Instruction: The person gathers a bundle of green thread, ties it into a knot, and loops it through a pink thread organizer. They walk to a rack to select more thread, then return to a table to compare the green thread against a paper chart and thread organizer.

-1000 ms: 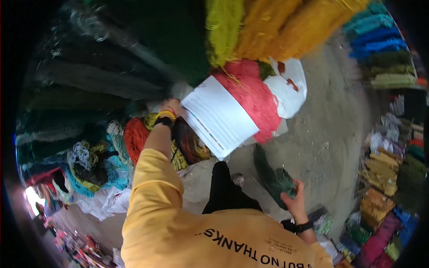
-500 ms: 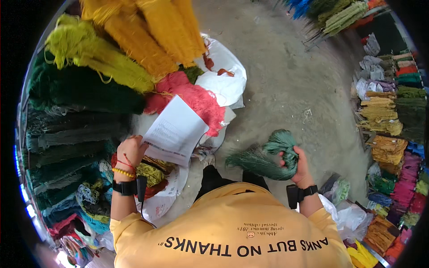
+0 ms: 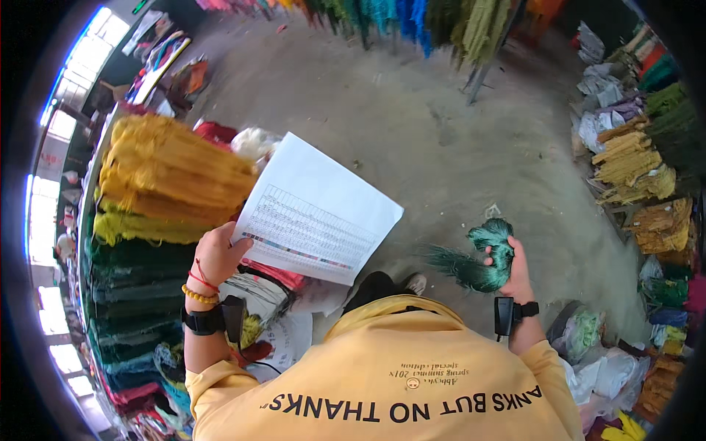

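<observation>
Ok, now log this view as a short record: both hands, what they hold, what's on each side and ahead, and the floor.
Left hand: grips a white sheet by its left corner
Sheet: printed table with a row of coloured cells; text too small to read
Right hand: holds a dark green skein, loose strands trailing left
Left side: golden-yellow skeins, dark green skeins nearer the person
Right side: mustard skeins, plastic bags
Ahead: hanging blue skeins
Floor: grey
</observation>
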{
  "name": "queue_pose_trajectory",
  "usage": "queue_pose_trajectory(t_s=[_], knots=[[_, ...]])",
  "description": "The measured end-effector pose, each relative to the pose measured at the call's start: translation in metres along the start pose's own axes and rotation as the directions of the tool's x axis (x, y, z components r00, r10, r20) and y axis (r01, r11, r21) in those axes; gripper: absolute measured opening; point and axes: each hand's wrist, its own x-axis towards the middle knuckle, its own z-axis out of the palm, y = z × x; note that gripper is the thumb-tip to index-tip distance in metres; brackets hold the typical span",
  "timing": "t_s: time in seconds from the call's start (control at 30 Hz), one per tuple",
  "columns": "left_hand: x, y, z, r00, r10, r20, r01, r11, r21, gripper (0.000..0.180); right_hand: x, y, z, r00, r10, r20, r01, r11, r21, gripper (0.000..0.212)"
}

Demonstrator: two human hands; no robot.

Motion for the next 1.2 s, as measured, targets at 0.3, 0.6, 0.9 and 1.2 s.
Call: queue_pose_trajectory(t_s=[0.3, 0.6, 0.9, 1.2], knots=[[0.144, 0.060, 0.048, 0.998, 0.013, -0.054, -0.028, 0.951, -0.307, 0.019, 0.080, -0.115, -0.019, 0.996, -0.070, -0.051, 0.071, 0.997, 0.010, 0.029], [0.314, 0.136, 0.092, 0.993, -0.089, -0.071, 0.065, 0.954, -0.293, 0.032, 0.164, -0.241, 0.046, 0.996, -0.073, -0.057, 0.060, 0.978, -0.200, 0.029], [0.382, 0.146, 0.087, 0.932, -0.312, -0.187, 0.219, 0.891, -0.398, 0.024, 0.329, -0.332, 0.131, 0.981, 0.125, 0.146, -0.062, 0.926, -0.372, 0.028], [0.360, 0.107, 0.094, 0.625, -0.673, -0.395, 0.449, 0.724, -0.524, 0.021, 0.476, -0.322, 0.338, 0.743, 0.599, 0.299, -0.276, 0.681, -0.678, 0.028]])
